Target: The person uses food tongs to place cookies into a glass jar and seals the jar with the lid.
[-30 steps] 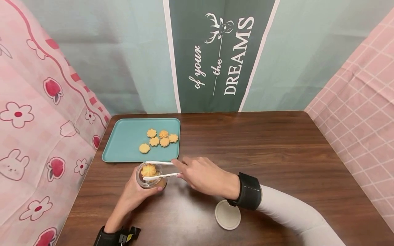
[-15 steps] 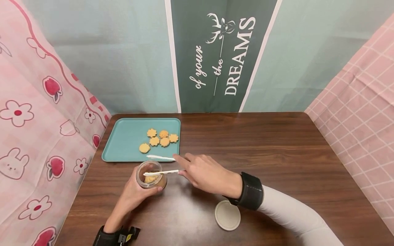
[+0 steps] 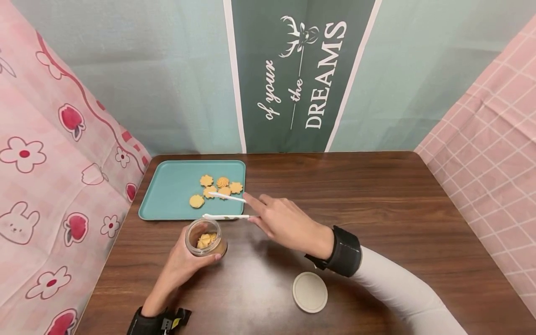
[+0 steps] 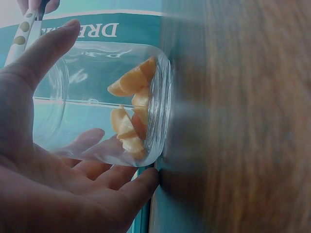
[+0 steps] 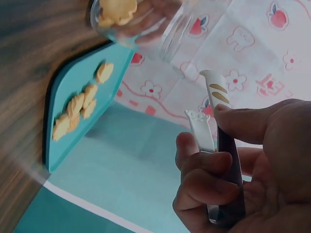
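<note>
My left hand (image 3: 183, 263) is wrapped around a clear glass jar (image 4: 82, 73) that stands on the table near the tray's front edge. Several flower-shaped cookies (image 4: 131, 128) lie at the jar's bottom. In my right hand (image 3: 289, 225) is a pair of tongs (image 5: 214, 109) with white tips and a dark handle; nothing is between the spread tips. In the head view one tip overlaps cookies (image 3: 206, 180) on the teal tray (image 3: 167, 190), and the other passes just above the jar's far rim. Several yellow cookies sit on the tray's right half.
A round off-white lid (image 3: 310, 293) lies on the dark wooden table (image 3: 356, 200), below my right wrist. A green cloth (image 3: 180, 93) hangs behind the table, with pink patterned cloths at both sides.
A cookie held between the tong tips over the jar dropped inside. My right hand then moved the spread tongs up and away from the jar toward the tray. My left hand stayed on the jar.
</note>
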`<action>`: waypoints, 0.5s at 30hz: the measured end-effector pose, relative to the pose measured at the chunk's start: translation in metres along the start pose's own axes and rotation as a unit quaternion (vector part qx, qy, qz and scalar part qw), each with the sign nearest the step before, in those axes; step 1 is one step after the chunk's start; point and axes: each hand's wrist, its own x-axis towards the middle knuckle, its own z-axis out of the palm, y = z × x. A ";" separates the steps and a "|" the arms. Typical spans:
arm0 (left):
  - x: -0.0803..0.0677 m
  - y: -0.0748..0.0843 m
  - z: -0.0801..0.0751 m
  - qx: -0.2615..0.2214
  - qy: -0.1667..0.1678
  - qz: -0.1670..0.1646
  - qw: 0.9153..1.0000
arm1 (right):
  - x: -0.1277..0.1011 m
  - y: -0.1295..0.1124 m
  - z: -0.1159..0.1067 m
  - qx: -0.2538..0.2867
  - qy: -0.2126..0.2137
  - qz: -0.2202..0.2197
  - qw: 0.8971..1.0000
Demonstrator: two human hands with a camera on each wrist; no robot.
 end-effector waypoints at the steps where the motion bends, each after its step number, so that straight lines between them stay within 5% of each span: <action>1: 0.000 0.000 0.000 -0.002 -0.001 0.002 1.000 | 0.001 0.002 -0.001 0.000 0.005 0.001 1.000; 15: 0.001 0.001 0.001 -0.005 0.001 0.009 1.000 | 0.008 0.026 -0.001 -0.023 0.025 0.033 0.999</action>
